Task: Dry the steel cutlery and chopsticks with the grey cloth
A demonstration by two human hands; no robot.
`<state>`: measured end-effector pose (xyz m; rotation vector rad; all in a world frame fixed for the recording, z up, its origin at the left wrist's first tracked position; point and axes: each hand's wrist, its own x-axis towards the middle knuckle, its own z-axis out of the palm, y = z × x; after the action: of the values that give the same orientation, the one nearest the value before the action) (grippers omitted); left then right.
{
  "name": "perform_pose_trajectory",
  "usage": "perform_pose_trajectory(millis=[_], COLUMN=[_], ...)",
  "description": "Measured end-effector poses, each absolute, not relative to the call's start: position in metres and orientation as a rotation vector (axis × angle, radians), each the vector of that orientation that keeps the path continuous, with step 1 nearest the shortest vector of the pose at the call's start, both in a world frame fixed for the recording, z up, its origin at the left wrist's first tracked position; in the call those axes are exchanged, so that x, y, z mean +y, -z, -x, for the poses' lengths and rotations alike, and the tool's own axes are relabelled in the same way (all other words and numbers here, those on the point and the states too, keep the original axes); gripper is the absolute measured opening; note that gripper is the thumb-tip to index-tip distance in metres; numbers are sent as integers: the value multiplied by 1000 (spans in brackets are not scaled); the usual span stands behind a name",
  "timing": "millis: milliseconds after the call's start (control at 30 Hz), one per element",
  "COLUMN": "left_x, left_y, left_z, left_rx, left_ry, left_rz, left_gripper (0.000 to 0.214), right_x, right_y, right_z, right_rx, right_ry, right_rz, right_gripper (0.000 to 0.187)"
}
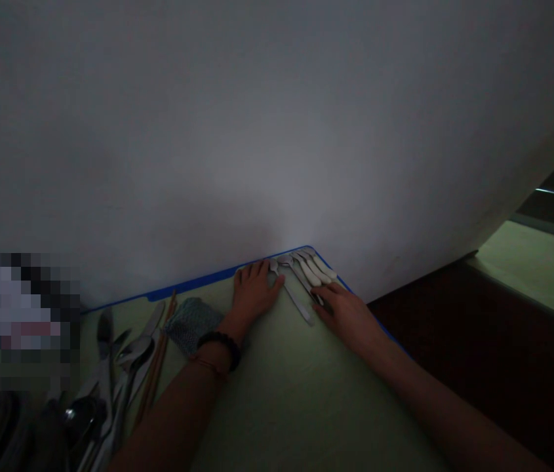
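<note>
Left hand [256,290] outspread, right [348,316] on spoon [301,279]

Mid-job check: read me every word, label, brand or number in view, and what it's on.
No text can be read anywhere.
White-handled cutlery by the right hand: too small and dark to make out any marking.
Cutlery pile at left: no marking legible.
Blocky patch at far left: pixelated, so any print there is unreadable.

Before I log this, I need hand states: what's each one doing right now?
Left hand: open, palm down, by the left spoon.
Right hand: at the right spoon; whether closed on it cannot be told.
</note>
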<state>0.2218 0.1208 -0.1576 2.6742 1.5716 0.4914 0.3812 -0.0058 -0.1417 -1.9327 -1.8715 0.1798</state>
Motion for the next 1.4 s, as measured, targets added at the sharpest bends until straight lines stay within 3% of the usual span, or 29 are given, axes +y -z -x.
perform_pose_trajectory(millis=[1067,1400], left_x=[124,73], left_y=[157,65], left_z=[-230,-110], left_rx=[1568,1411], left_ry=[-579,-392], left_rz=[-2557,-2567], left_gripper=[52,35], right_x=[-7,-19], right_y=[141,136], right_z=[-370,-311], right_rx=[-1862,-2115], right_ry=[53,-21], right_rz=[1869,1377], right_gripper=[31,26])
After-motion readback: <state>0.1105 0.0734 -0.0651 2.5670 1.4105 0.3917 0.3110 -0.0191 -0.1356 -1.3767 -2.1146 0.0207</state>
